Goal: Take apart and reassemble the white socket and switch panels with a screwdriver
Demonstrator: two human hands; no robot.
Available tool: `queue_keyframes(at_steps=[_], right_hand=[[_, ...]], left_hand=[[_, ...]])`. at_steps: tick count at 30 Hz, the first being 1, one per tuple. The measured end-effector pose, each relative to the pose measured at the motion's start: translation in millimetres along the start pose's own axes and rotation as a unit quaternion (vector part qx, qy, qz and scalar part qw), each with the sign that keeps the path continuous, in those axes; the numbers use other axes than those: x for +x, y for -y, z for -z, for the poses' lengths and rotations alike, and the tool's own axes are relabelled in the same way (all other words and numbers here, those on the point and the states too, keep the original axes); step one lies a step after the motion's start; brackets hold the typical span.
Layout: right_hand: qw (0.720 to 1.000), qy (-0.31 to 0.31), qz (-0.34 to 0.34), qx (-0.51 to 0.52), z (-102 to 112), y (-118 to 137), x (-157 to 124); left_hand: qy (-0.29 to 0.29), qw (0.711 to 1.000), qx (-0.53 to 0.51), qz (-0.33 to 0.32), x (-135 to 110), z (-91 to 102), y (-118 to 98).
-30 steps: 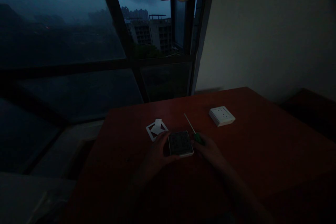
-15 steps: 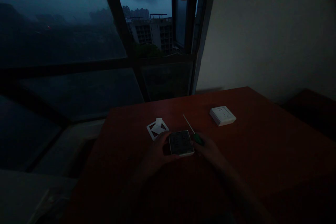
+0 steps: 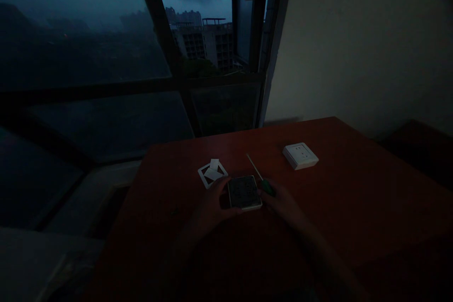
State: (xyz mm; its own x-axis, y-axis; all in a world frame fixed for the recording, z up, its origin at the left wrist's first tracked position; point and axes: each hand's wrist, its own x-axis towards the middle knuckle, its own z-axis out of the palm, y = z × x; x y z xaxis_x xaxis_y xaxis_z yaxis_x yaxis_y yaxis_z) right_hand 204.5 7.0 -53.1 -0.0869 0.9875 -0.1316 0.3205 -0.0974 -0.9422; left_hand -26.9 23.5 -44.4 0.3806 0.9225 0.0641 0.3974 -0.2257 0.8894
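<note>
My left hand [image 3: 213,201] is closed around the left side of a square socket box [image 3: 244,192] with a white rim and a dark inner face. In my right hand [image 3: 282,200] is a screwdriver [image 3: 267,187] with a green handle, its thin shaft pointing forward and left over the table. The right fingers also reach the box's right edge; whether they press on it is too dark to tell. Just beyond my left hand lies a white square frame [image 3: 202,179] with small white plates [image 3: 213,173] on it.
A white wall socket [image 3: 300,155] on its box sits at the right back of the reddish wooden table [image 3: 354,184]. Windows [image 3: 141,118] border the table's far left, and a pale wall [image 3: 354,56] stands behind on the right. The room is dim.
</note>
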Motion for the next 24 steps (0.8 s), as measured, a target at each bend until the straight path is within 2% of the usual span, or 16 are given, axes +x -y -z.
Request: queue_keyframes(at_steps=[11, 14, 17, 19, 21, 24], right_hand=[[0.999, 0.003, -0.016, 0.027, 0, 2, 0], [0.999, -0.003, -0.026, 0.042, 2, 2, -1], [0.997, -0.027, -0.039, 0.057, 5, 1, -3], [0.996, -0.044, -0.044, 0.067, 7, 1, -4], [0.995, -0.051, -0.05, 0.075, 9, 1, -5], [0.994, -0.048, -0.052, 0.08, 8, 1, -5]], left_hand=[[-0.001, 1.0, 0.001, -0.007, 0, -1.5, 2], [0.009, 0.999, 0.028, -0.021, -2, 5.5, -4], [-0.012, 0.99, 0.136, -0.015, -9, 28.0, -11], [-0.046, 0.969, 0.241, 0.002, -18, 50.3, -10], [-0.058, 0.948, 0.309, 0.045, -32, 73.9, -2], [-0.07, 0.927, 0.358, 0.088, -56, 102.5, 19]])
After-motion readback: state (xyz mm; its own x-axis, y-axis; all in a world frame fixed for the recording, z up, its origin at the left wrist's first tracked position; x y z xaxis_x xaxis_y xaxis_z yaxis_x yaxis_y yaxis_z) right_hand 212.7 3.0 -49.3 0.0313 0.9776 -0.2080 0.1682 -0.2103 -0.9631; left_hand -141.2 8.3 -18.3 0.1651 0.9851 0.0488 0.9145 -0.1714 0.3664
